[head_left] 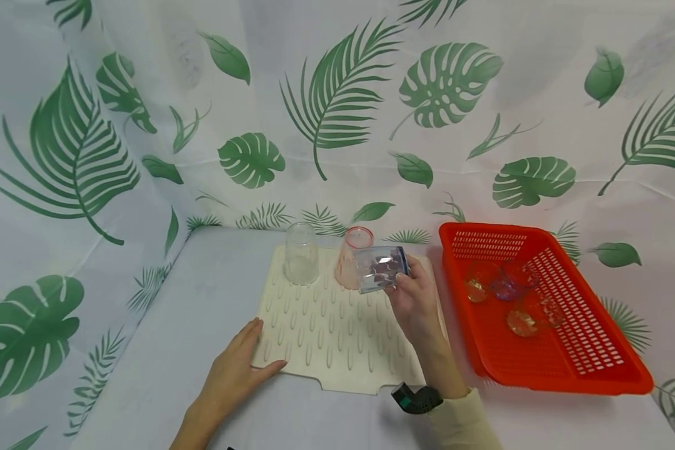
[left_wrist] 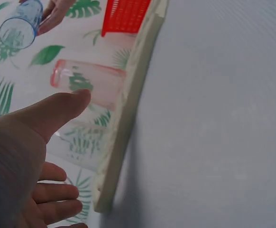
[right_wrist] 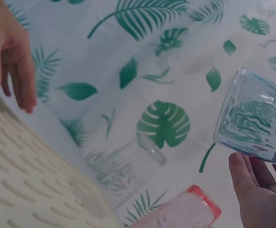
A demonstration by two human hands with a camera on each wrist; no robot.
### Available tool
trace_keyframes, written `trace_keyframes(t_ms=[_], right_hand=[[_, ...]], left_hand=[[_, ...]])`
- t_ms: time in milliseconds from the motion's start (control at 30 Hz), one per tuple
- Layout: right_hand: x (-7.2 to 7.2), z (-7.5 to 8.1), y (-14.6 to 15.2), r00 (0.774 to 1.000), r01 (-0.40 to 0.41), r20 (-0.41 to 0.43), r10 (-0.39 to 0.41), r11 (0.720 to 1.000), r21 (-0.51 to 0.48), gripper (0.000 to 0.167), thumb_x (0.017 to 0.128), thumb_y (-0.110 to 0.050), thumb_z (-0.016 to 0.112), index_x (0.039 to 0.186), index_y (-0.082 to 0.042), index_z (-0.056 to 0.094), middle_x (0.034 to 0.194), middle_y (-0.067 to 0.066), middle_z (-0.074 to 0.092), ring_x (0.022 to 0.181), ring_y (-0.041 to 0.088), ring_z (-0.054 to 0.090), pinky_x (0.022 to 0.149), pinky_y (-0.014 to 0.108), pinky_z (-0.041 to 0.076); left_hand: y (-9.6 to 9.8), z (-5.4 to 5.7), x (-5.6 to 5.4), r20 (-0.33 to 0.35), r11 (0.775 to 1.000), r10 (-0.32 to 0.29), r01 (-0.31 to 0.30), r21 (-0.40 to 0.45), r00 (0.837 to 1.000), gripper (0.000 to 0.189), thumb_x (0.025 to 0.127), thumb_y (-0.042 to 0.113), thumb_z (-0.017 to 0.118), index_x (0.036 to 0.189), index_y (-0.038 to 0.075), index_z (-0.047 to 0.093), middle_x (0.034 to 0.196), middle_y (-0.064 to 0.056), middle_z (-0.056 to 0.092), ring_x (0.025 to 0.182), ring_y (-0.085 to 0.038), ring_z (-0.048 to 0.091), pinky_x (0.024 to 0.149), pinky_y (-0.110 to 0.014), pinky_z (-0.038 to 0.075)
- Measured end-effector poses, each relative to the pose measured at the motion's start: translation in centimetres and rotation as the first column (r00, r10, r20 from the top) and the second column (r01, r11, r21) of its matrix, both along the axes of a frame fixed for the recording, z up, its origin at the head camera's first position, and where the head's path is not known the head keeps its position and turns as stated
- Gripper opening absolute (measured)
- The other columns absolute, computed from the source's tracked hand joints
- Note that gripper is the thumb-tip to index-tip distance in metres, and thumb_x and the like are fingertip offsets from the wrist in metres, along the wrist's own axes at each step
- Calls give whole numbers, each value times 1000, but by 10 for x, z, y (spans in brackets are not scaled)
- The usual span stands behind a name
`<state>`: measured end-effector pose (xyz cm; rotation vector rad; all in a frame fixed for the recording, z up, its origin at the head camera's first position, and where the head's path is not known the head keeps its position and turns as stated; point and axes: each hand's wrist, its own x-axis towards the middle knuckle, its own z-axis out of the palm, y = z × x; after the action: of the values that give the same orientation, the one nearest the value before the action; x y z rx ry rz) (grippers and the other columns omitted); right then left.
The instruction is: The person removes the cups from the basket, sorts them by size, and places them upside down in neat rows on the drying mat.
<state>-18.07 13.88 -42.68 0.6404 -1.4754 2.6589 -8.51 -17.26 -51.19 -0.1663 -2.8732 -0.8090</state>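
A pale sleeve (head_left: pixel 464 422) and a black wrist device (head_left: pixel 416 398) sit closest, between 4 and 5 o'clock from the ridged mat (head_left: pixel 332 350). The mat lies on a plain whitish tabletop (head_left: pixel 146 325), with a softly creased white cloth (head_left: pixel 365 81) printed with green leaves rising behind it and to the left. At 3 o'clock is a red plastic basket (head_left: pixel 562 369) with perforated walls.

The right hand (head_left: pixel 416 300) has the blue-tinted glass (head_left: pixel 379 269) between thumb and fingers, tilted on its side above the mat at 1 o'clock. The left hand (head_left: pixel 233 375) is at the mat's 8 o'clock corner, fingers extended and thumb spread, gripping nothing; whether it touches the mat, I cannot tell.

Only the head view looks into the basket, where several tinted glasses (head_left: pixel 506 287) lie, their outlines overlapping. The left wrist view shows the mat's thick edge; the right wrist view brings out the blue-tinted glass's wavy relief — and the fingers beneath it.

The mat is cream, dotted with raised, elongated ovals. Two glasses stand on it: a clear glass (head_left: pixel 301 256) at 11 o'clock, and a red-tinted glass (head_left: pixel 349 265) at 12 — tapering upward to a red ring.
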Motion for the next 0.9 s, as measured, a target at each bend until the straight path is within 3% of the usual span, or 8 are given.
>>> trace_keyframes(t_ms=[167,500,900], right_hand=[[-5,-5,-13,1000,-10,23,11,1000,-7,39,100,0,42,137,-8,44,132,2,56,117,14,58,110,28,49],[-12,-14,-33,993,23,116,-30,998,63,44,98,-1,47,141,-4,38,136,4,50,123,14,54,109,24,49],[-18,-31,-61,994,73,58,-89,969,238,57,91,7,59,144,8,37,131,0,58,120,6,60,100,18,53]], left_hand=[[-3,-7,-2,73,1000,10,-10,-7,997,96,81,59,75,148,-3,44,156,-23,41,145,-41,39,114,-58,41],[-9,-14,-2,75,999,-8,12,-52,997,102,80,62,74,146,-8,43,154,-29,40,146,-43,36,118,-59,34],[-11,-17,-3,115,999,-20,26,-46,993,103,80,61,74,147,-9,41,157,-28,37,148,-43,33,120,-58,32]])
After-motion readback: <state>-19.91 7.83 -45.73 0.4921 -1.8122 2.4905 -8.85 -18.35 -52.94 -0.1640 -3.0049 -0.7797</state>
